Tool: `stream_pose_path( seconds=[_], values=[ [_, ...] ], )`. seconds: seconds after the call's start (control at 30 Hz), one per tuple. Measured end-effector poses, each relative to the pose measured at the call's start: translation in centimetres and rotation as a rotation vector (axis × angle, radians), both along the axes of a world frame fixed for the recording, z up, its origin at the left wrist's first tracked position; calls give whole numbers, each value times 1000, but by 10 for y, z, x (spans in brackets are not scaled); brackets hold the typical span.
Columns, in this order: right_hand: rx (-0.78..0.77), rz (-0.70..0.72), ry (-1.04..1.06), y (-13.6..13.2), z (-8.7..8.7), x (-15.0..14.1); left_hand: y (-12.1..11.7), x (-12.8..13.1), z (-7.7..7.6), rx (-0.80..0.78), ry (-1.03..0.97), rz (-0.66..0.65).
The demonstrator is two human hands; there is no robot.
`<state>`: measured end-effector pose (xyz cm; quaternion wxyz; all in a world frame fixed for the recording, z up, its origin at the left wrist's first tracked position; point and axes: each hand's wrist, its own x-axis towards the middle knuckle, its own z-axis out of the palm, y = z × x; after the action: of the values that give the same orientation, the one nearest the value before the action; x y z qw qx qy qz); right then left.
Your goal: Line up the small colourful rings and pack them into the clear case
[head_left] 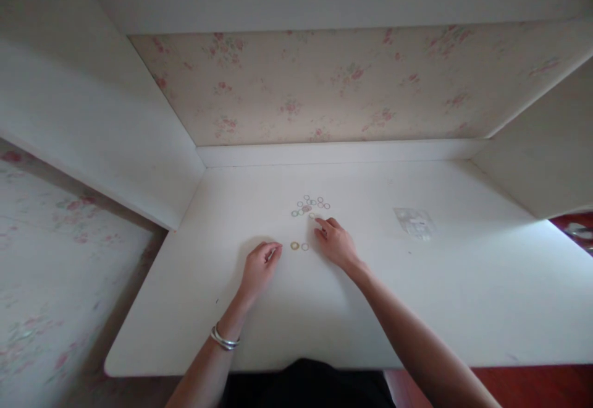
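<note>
Several small thin rings (320, 199) lie in a loose cluster on the white desk (407, 315). The index finger of my right hand (337, 242) is stretched out to a pale ring (312, 216) at the cluster's near edge, with the thumb held apart from it. Closer to me, a yellowish ring (294, 246) and a pale ring (304, 247) lie side by side between my hands. Just left of them rests my left hand (260, 266), thumb and index fingertips pressed together. Whether anything small is between those fingertips cannot be made out.
A clear plastic bag (415, 223) lies on the desk to the right. White panels (139, 136) close in the desk at left and right, and a flowered wall (315, 86) stands behind it. My left wrist wears silver bangles (225, 339).
</note>
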<state>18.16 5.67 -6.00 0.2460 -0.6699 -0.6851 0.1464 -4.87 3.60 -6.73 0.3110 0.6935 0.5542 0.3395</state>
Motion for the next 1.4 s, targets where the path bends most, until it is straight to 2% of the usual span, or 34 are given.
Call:
stream_pose_path(
  seconds=[0.13, 0.3, 0.53, 0.8, 1.17, 1.4],
  values=[
    [-7, 34, -140, 18, 2, -2, 1, 0, 0, -28, -55, 2],
    [14, 61, -151, 19, -3, -4, 0, -3, 3, -35, -97, -4],
    [60, 148, -52, 2, -3, -6, 0, -3, 6, -68, -91, -36],
    [95, 252, 81, -33, 7, -37, 0, -3, 8, -82, -99, -34],
    [76, 299, 58, -27, 5, -46, -2, -4, 11, -95, -91, -49],
    [147, 215, 115, -37, 2, -37, -2, -4, 10, -86, -104, -44]
  ],
)
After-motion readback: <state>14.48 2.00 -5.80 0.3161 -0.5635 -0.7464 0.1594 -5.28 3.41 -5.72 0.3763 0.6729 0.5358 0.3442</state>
